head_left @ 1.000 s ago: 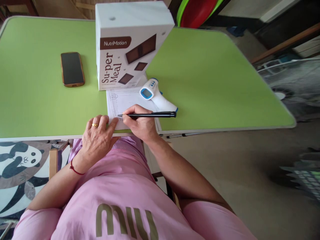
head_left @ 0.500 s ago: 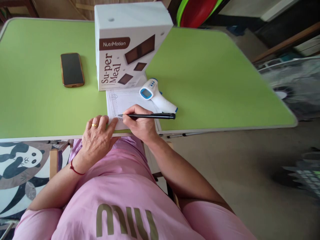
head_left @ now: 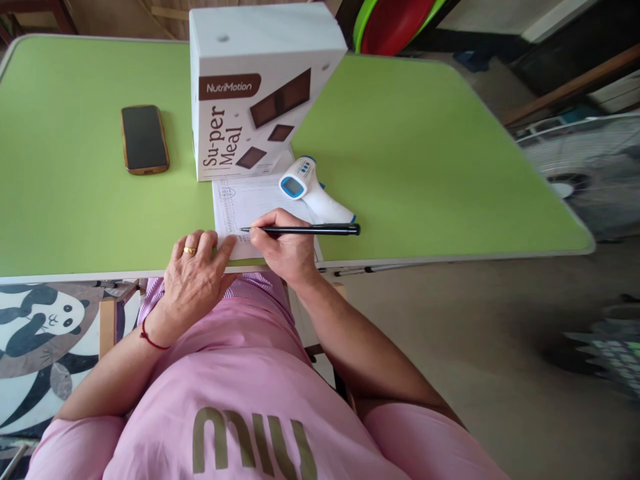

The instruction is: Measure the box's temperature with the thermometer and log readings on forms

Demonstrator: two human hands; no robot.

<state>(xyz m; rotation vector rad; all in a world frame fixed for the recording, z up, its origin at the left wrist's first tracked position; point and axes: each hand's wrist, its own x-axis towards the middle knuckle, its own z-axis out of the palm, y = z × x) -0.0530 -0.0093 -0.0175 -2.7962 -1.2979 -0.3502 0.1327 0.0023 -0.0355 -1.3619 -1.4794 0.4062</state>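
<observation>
My right hand (head_left: 287,248) pinches a black pen (head_left: 315,229), its tip at the sheet of paper (head_left: 245,202) by the table's near edge. Writing covers the paper's left part. My left hand (head_left: 199,263), with a gold ring, lies with fingers stretched over the table edge, the index fingertip at the paper's lower left. A white and blue infrared thermometer (head_left: 320,200) rests on the paper's right side, just beyond my right hand. Behind it a white Su-per Meal box (head_left: 235,60) stands upright on the paper's far part.
A smartphone (head_left: 145,139) in a brown case lies left of the box on the green table (head_left: 410,153). Past the table's right end stands a fan (head_left: 590,173). A red and green basin (head_left: 395,23) is beyond the far edge.
My right hand and the pen have shifted slightly to the right across the paper. My left hand, the box, the thermometer and the phone stay in place.
</observation>
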